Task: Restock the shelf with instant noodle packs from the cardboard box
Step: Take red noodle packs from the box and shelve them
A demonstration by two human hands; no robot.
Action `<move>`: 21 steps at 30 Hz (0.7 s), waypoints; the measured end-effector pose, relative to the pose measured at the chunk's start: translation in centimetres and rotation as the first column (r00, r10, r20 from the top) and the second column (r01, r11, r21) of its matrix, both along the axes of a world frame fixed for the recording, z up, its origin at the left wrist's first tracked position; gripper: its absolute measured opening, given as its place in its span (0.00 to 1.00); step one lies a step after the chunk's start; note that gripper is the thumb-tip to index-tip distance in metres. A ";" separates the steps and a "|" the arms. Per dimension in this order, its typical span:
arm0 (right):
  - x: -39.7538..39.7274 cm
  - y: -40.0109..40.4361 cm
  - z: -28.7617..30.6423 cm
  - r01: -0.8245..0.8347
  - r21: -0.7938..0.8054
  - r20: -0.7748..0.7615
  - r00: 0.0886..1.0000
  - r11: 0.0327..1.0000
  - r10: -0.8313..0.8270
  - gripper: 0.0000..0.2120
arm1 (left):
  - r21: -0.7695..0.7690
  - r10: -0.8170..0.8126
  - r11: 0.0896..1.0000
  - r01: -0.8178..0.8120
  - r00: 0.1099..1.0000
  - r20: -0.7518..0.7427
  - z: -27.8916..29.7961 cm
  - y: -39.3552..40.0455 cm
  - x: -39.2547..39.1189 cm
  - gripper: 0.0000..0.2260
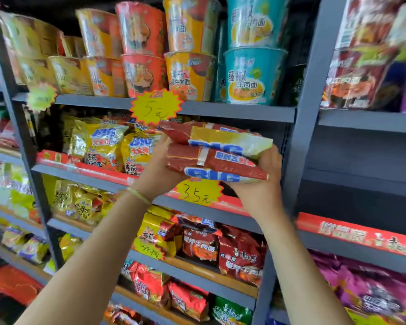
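Holding two stacked red noodle packs (217, 152) at frame centre, left hand (158, 166) grasping their 9 o'clock end, right hand (259, 181) cupping 4 o'clock. Shelf gap (263, 134) sits just behind. Risk: top pack sliding off; slick wrappers, loose stack.

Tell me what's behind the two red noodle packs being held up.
Behind the red noodle packs, gripped by the left hand and right hand, is the second shelf, with yellow BIG packs at left. The shelf space directly behind is covered.
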State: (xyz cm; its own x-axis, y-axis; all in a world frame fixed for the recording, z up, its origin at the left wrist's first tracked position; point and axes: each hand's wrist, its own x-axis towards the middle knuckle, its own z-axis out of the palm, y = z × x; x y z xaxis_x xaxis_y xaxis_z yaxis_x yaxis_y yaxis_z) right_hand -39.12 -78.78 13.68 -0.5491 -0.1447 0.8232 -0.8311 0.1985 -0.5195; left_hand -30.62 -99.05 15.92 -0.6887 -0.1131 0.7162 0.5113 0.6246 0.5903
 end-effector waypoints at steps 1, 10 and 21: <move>-0.5 -0.1 -0.1 0.074 -0.007 -0.014 0.997 0.997 -0.074 0.33 | 0.000 0.030 1.000 -0.030 0.999 -0.013 0.0 0.2 -1.0 0.27; -5.9 -2.6 -0.6 0.144 0.020 0.355 0.924 0.989 -0.141 0.43 | 0.237 0.077 0.964 -0.123 0.978 0.196 -2.4 0.6 -7.0 0.26; -14.8 -7.7 -0.6 0.033 0.224 0.710 0.680 0.974 -0.186 0.56 | -0.267 0.416 0.900 -0.344 0.860 0.294 -3.2 0.6 -9.8 0.26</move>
State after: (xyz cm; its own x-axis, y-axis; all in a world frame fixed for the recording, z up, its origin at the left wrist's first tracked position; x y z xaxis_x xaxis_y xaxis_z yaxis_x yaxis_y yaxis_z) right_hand -53.95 -86.52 13.10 -0.9811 -0.1448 0.1280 -0.1776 0.4145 -0.8925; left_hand -40.39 -98.46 12.75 -0.8229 -0.2965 0.4848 0.0029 0.8509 0.5254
